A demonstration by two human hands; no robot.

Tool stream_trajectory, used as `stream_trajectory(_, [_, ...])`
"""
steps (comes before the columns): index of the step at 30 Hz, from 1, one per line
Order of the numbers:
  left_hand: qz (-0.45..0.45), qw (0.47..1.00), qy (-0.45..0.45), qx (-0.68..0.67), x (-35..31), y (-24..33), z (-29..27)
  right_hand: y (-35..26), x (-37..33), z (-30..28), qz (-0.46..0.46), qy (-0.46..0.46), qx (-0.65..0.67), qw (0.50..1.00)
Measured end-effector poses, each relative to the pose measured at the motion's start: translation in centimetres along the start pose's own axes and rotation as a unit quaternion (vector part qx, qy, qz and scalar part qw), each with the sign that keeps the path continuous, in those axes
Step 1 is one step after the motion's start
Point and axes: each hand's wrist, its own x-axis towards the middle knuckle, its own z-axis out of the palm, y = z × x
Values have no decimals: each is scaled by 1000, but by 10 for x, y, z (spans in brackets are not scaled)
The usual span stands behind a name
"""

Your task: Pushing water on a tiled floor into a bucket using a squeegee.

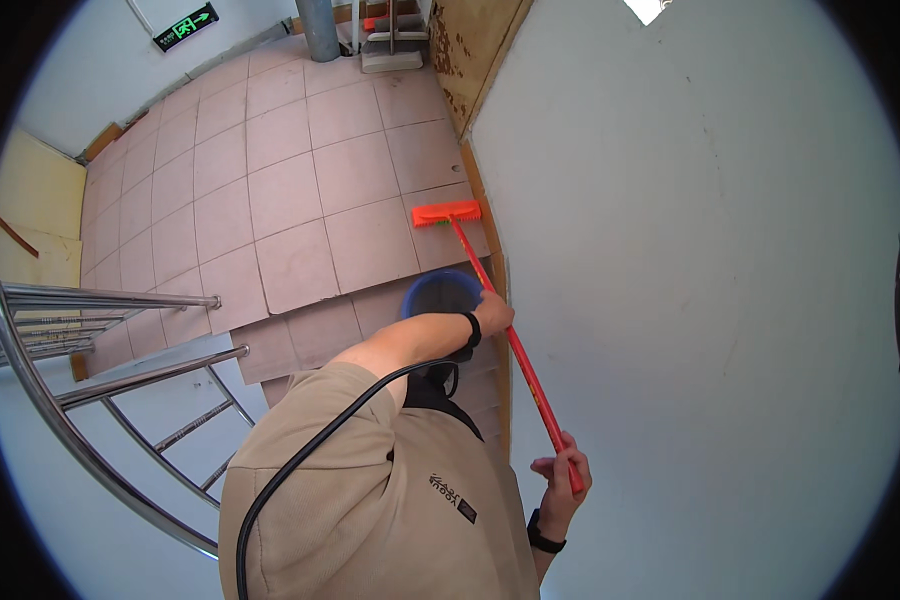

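A floor brush with an orange head and a long red handle slants across my front. Its head rests on the pink tiles near the landing's edge, beside the wall. Partway down the handle, my left hand is wrapped round it. My right hand grips the handle close to its near end, fingers curled about it. Just beyond my left forearm stands a blue bin or bucket on the step below the landing; my arm partly hides it.
Tiled steps drop from the landing. A curved metal railing runs at left, and a pale wall rises at right. At the back are a grey pipe, dustpans and a worn door. A black cable crosses my shirt.
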Motion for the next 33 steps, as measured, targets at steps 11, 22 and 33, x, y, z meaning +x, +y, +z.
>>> stream_trajectory(11, [-255, 753, 81, -602, -43, -58, -57, 14, 23, 47, -21, -72, 18, 997])
stream_trajectory(22, [8, 998, 7, 61, -93, 65, -8, -6, -49, -42, 18, -3, -51, 999])
stream_trajectory(33, [-258, 677, -78, -685, -169, 121, -55, -33, -84, -73, 6, 33, -64, 997])
